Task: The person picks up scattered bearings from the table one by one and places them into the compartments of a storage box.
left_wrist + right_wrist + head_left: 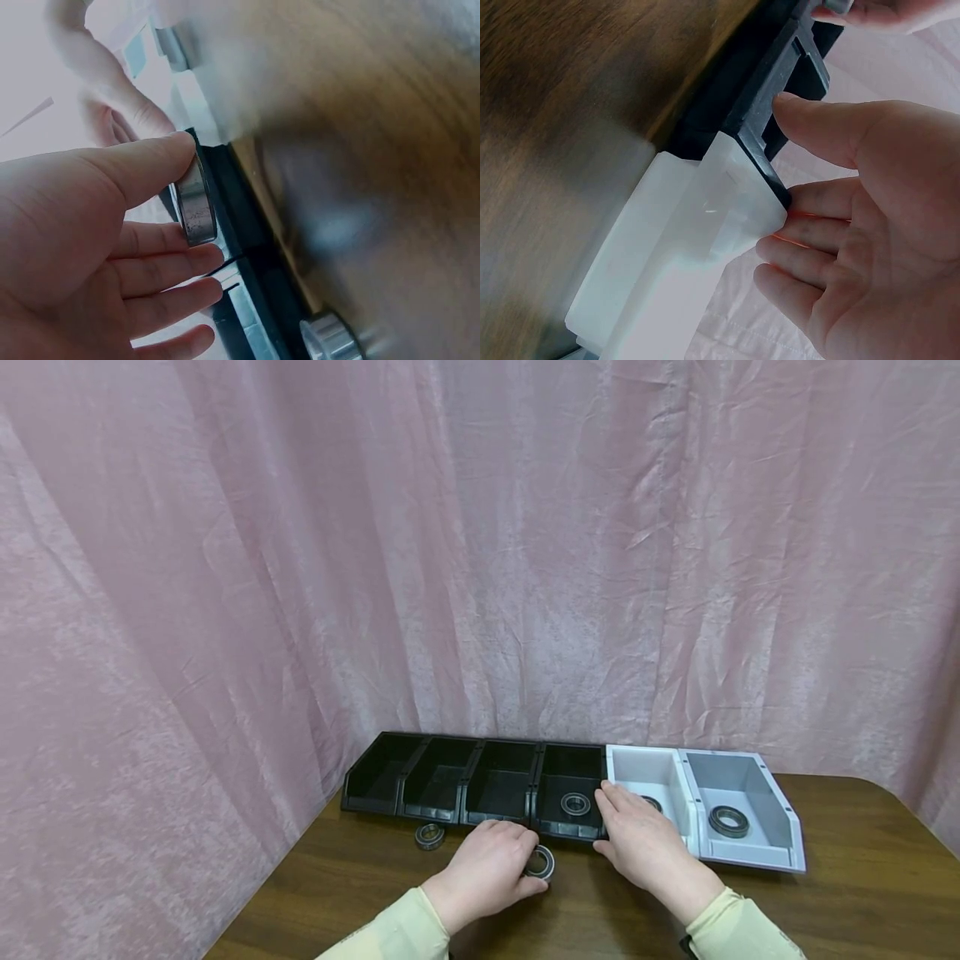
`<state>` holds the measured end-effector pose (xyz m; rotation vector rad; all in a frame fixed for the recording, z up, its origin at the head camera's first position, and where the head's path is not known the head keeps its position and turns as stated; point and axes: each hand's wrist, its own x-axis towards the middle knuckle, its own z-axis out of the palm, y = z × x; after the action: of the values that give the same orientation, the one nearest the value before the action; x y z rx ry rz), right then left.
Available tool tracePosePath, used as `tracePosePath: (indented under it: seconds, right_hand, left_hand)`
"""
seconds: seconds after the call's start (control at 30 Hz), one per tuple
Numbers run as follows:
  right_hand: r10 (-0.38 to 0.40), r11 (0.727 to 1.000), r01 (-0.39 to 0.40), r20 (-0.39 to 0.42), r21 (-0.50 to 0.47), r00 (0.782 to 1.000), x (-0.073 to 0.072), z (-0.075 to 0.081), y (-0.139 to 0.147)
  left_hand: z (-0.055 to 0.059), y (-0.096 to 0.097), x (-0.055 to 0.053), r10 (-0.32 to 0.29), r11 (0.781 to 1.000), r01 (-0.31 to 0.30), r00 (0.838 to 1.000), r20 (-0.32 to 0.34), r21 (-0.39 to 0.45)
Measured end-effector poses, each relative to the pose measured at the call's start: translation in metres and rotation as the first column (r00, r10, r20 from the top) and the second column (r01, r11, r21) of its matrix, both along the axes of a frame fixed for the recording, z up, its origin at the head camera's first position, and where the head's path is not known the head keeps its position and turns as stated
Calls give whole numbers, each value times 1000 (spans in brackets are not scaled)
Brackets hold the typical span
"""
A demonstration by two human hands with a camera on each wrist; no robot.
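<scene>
My left hand (491, 870) pinches a metal ball bearing (197, 206) between thumb and fingers, above the wooden table in front of the black bins. The other fingers of that hand spread loosely in the left wrist view. My right hand (647, 842) lies where the rightmost black bin (566, 768) meets the white bin (645, 762); its fingers are extended and hold nothing. In the right wrist view its thumb is at the black bin's front edge. One bearing (566, 806) lies in that black bin, and another (652, 802) shows partly behind the right hand in the white bin.
Several black bins stand in a row to the left. A grey bin (780, 831) at the right end holds a bearing (716, 821). Another bearing (430, 846) lies on the wooden table (300, 893) before the black bins. A pink curtain (480, 568) hangs behind.
</scene>
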<state>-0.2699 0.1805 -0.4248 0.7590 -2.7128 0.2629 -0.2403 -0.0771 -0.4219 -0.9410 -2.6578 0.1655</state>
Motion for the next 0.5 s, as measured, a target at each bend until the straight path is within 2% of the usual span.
tracePosePath:
  seconds: [0.13, 0.33, 0.5]
  right_hand:
    - [4, 1000, -4, -4, 1, 1000, 0, 0, 0]
    - [4, 1000, -4, -7, -1, 1000, 0, 0, 0]
    - [7, 1000, -7, -23, -3, 1000, 0, 0, 0]
  left_hand:
    - [5, -2, -1, 3, 1000, -2, 1000, -21, 13]
    - [13, -4, -3, 11, 999, -10, 1000, -19, 38]
    - [16, -5, -4, 20, 999, -19, 999, -39, 26]
